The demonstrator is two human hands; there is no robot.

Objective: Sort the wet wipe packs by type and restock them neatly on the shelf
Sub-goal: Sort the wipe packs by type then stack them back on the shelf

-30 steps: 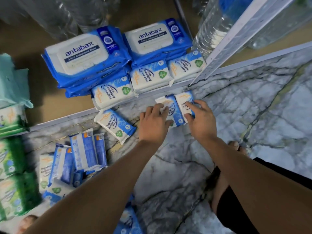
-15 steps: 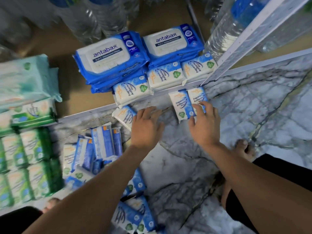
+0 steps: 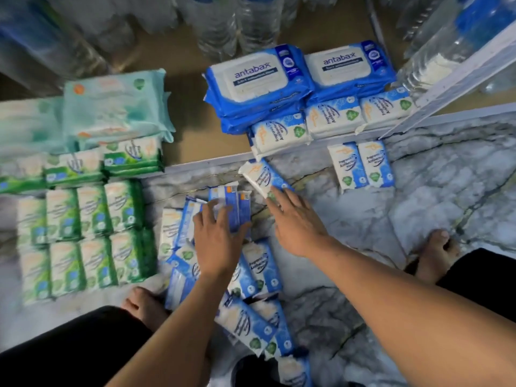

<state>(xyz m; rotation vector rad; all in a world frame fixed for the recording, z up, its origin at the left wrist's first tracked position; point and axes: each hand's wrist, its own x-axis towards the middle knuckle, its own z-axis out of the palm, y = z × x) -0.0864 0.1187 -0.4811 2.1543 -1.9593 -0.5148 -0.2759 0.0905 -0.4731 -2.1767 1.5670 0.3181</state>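
Marble floor (image 3: 418, 219): bare stretch centre right, up to the shelf lip (image 3: 206, 162) crossing mid-frame. Green packs (image 3: 83, 233) in tight rows, left. Small blue packs (image 3: 259, 272) heaped lower centre, white-and-blue wrappers, some on edge. Left hand (image 3: 217, 241) lies over them; grip unclear. Right hand (image 3: 296, 224) flat, fingers straight, tips touching one tilted pack (image 3: 262, 177) just below the lip.

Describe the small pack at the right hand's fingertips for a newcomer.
Find the two large antabax packs on the shelf. Below the shelf's white front edge, on the marble floor, lies a small blue antibacterial wipe pack. It alone lies diagonally, the right hand touching its lower end.
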